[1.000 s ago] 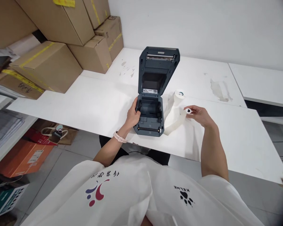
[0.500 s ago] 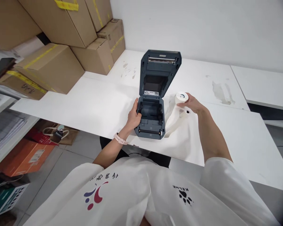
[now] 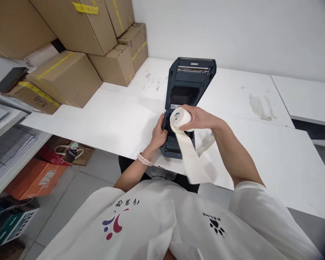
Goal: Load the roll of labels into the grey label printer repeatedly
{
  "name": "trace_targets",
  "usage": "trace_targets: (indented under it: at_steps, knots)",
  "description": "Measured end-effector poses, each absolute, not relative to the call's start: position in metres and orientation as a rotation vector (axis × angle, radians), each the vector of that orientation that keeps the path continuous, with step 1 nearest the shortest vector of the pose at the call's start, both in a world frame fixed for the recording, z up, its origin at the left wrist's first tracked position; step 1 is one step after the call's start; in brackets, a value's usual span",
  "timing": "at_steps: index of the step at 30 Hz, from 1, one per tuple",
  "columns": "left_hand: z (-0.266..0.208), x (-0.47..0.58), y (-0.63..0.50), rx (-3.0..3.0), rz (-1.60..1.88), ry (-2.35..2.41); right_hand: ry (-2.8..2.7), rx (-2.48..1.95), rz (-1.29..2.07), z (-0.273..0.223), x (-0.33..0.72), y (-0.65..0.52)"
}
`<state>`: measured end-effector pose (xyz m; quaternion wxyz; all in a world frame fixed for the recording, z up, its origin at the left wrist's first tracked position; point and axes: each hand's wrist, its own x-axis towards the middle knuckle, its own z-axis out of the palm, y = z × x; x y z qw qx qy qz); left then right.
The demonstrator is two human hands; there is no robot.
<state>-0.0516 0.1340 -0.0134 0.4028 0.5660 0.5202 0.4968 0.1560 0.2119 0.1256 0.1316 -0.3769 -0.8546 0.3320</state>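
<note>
A dark blue-grey label printer [image 3: 191, 78] stands on the white table with its lid tipped up and back. My left hand [image 3: 159, 133] grips the near-left side of its base, thumb over the rim. My right hand [image 3: 197, 117] is closed around a white label roll [image 3: 184, 116], holding it over the printer's open bay and hiding much of it. From the roll a loose strip of label paper [image 3: 191, 159] hangs down past the printer's front right and over the table's front edge. More of the strip curls on the table to the right.
Taped cardboard boxes [image 3: 65, 77] are stacked at the back left of the white table [image 3: 119, 119]. Shelves with papers [image 3: 13, 155] stand at the left. An orange box [image 3: 38, 177] and a green box [image 3: 13, 225] are below on the floor side. A white wall closes off the back.
My right hand has brought the label roll from the table right of the printer leftward over its bay, turning it and pulling the paper strip along. My left hand stays on the printer.
</note>
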Motion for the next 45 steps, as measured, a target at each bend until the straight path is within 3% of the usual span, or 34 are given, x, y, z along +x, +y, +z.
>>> trace_targets:
  at_steps: [4, 10, 20, 25, 45]
  knots:
    - [-0.008, -0.049, 0.132, 1.356, 1.235, 1.34, -2.828, -1.287, 0.533, 0.112, 0.124, 0.209]
    - [-0.003, -0.047, 0.132, 1.318, 1.243, 1.356, -3.036, -1.41, 0.406, 0.086, 0.105, 0.213]
    - [0.006, -0.046, 0.123, 1.339, 1.261, 1.351, -2.726, -1.03, 0.216, 0.066, 0.143, 0.108]
    - [0.01, -0.046, 0.124, 1.313, 1.217, 1.386, -2.59, -1.157, 0.065, 0.033, 0.135, 0.05]
    - [0.014, -0.045, 0.12, 1.232, 1.182, 1.349, -2.51, -1.176, 0.074, 0.022, 0.118, 0.042]
